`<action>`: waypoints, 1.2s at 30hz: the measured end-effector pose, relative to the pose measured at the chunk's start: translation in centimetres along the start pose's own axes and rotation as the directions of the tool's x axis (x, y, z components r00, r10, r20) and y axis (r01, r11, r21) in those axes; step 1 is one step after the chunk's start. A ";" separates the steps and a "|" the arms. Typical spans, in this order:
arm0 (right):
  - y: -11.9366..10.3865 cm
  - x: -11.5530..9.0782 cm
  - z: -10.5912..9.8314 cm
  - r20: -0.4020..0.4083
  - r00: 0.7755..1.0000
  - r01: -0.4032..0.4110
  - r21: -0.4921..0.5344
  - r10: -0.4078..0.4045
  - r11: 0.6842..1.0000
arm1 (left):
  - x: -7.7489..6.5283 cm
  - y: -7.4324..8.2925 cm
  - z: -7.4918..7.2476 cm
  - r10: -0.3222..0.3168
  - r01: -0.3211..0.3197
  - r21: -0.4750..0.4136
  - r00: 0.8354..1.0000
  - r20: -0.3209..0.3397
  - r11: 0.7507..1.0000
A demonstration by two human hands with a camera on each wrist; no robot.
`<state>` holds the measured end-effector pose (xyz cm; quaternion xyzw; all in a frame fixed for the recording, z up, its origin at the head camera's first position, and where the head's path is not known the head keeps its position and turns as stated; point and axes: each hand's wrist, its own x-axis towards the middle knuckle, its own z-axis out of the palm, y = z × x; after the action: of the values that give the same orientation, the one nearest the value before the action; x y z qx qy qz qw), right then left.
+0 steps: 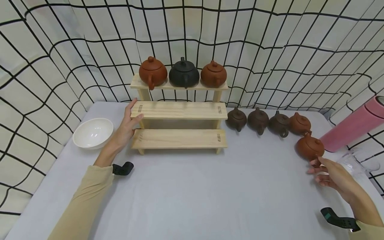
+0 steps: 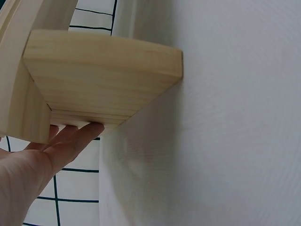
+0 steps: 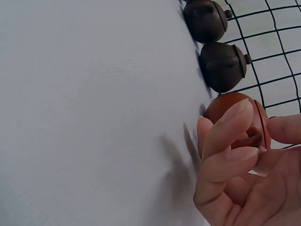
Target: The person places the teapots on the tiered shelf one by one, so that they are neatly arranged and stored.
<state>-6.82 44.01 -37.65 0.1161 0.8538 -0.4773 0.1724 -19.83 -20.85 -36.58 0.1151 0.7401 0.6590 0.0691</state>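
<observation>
Gripping the wooden rack, left hand; right hand curled at orange teapot

You wear creased beige sleeves and a black, angled camera at each wrist, the right one marked green.

Front of wooden stand: broad passage over white cloth
Stand's left: white bowl; left hand on stand's end
Stand's right: five teapots, then pink bottle
Behind stand: black wire grid
Stand's top: three teapots; lower boards free
</observation>
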 end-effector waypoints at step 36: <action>-1.4 -2.0 2.9 -0.126 0.948 0.315 0.473 -0.291 0.823 | -0.1 0.0 -0.1 0.006 -0.006 0.025 1.000 -0.005 1.000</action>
<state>-4.94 40.73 -37.22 0.0299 0.7172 -0.6951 0.0391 -19.74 -21.00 -36.55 0.1167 0.7481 0.6501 0.0637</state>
